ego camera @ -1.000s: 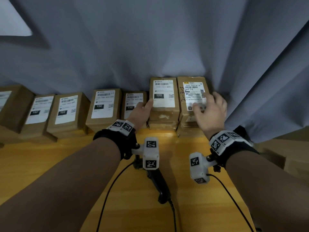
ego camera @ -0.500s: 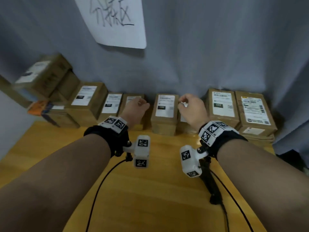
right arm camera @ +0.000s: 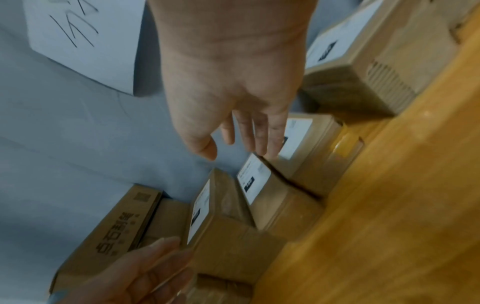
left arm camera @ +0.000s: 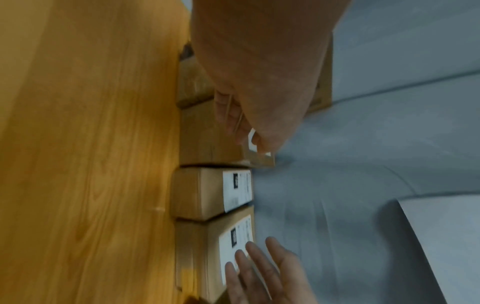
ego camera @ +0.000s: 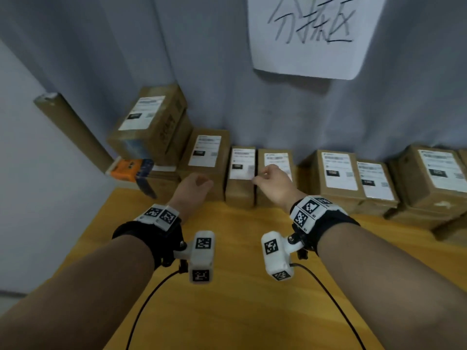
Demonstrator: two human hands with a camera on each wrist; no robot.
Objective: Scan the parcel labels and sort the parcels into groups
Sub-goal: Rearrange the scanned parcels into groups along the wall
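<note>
Brown cardboard parcels with white labels stand in a row along the grey curtain at the back of the wooden table (ego camera: 227,286). My left hand (ego camera: 202,183) hovers with loosely curled fingers in front of a labelled parcel (ego camera: 206,154) and holds nothing. In the left wrist view its fingertips (left arm camera: 233,125) lie close over that parcel's top edge. My right hand (ego camera: 262,176) reaches with relaxed straight fingers (right arm camera: 259,139) over another parcel (ego camera: 276,157), empty. A narrow parcel (ego camera: 241,164) stands between the two.
More labelled parcels (ego camera: 337,170) continue to the right. A taller stack (ego camera: 149,120) and an orange box (ego camera: 126,169) fill the back left corner, beside a leaning cardboard tube (ego camera: 70,132). A handwritten paper sign (ego camera: 310,34) hangs on the curtain.
Both hands have left the two right-hand parcels and travelled left along the row. My view swung left and up; the black scanner on the table is out of sight.
</note>
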